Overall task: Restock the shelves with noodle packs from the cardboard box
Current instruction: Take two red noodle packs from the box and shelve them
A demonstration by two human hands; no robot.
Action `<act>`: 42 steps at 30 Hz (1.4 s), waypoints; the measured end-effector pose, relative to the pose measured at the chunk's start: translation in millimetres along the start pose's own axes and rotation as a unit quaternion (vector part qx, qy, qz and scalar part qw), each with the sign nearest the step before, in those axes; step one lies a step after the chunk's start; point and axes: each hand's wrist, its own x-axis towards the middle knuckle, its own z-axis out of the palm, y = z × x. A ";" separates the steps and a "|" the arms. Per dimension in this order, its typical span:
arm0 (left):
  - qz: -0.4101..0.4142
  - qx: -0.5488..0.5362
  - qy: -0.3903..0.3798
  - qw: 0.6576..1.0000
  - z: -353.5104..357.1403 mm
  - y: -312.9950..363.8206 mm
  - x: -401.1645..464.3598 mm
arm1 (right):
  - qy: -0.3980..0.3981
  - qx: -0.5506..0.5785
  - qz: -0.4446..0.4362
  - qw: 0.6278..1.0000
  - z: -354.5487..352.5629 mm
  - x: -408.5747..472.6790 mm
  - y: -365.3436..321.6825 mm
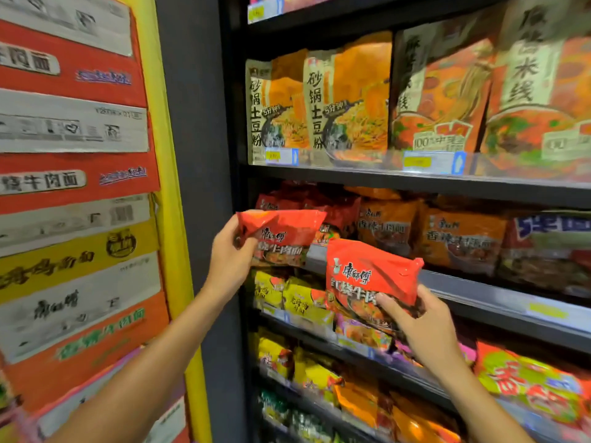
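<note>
A: Why 2 packs up at once?
B: Prob to fill the red row faster. Left hand (pixel 230 251) pinches the upper red pack (pixel 281 235) by its left edge, at the shelf (pixel 479 279) front.
A: & the right hand (pixel 422 318)?
B: Fingers curled round the lower red pack (pixel 367 276), gripping its bottom-right corner; pack sits just below the shelf lip.

The middle shelf (pixel 479 282) was filled along its front by red noodle packs (pixel 332 206) at the left and orange noodle packs (pixel 460 238) beside them. Only a dark gap remained above the packs, under the upper shelf board (pixel 415 182). Left of the unit, stacked cartons (pixel 73 187) walled off that side.
</note>
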 end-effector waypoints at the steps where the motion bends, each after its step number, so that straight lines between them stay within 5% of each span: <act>1: 0.005 -0.003 -0.004 1.000 0.2 -7.1 17.1 | 0.005 -0.002 0.002 1.000 6.8 4.1 -1.6; 19: 0.014 -0.018 -0.068 0.997 25.2 -125.1 144.7 | 0.063 -0.002 -0.025 0.998 68.6 51.4 -12.2; 26: 0.034 0.092 -0.078 0.992 38.6 -142.3 149.7 | 0.071 0.019 -0.057 0.996 77.6 68.1 -14.8; 30: 0.069 0.198 -0.086 0.974 46.3 -152.3 138.3 | 0.070 0.032 -0.069 0.995 86.1 75.9 -16.3; 34: 0.187 0.240 -0.052 0.951 44.5 -149.1 112.2 | 0.085 0.035 -0.080 0.993 95.5 86.2 -19.1; 38: 0.271 0.304 -0.146 0.902 48.7 -159.7 83.8 | 0.110 0.034 -0.095 0.989 106.3 96.5 -18.4; 42: 0.246 0.380 -0.199 0.869 51.7 -174.4 69.8 | 0.118 0.009 -0.099 0.988 115.6 112.9 -15.3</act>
